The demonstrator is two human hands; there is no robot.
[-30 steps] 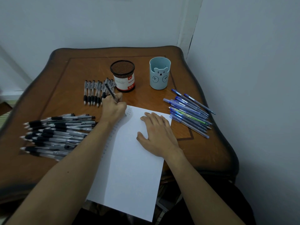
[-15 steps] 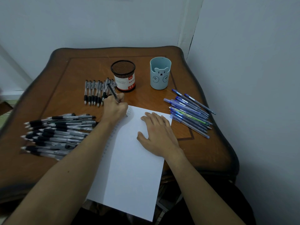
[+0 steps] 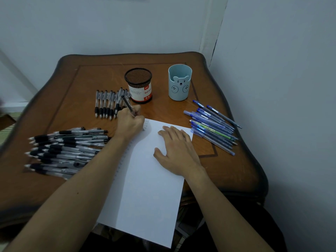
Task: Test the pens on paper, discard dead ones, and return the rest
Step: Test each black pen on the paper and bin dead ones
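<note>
My left hand [image 3: 130, 122] is clamped on a dark pen [image 3: 127, 104]. The fingers curl round the barrel, and the tip is down at the far left corner of the paper [image 3: 149, 197], beside a few faint test marks [image 3: 146, 124]. My right hand [image 3: 179, 151] lies flat with its fingers straight and apart, pressing the sheet to the worktop [image 3: 72, 84]. A row of grey pens [image 3: 106, 104] lies just beyond my left hand, a heap of black-grip pens [image 3: 63, 148] sits to the left of my forearm, and a pile of blue pens [image 3: 212, 128] lies to the right of the sheet. The mesh holder [image 3: 139, 84] and the bear cup [image 3: 180, 82] stand at the far side. The near end of the sheet overhangs the worktop edge, so it may slide or tip off if my right hand eases. My forearm passes close to the heap and could sweep pens off or into the row, mixing the groups. The marks are pale in this dim light, so I may misjudge a working pen as dead.
</note>
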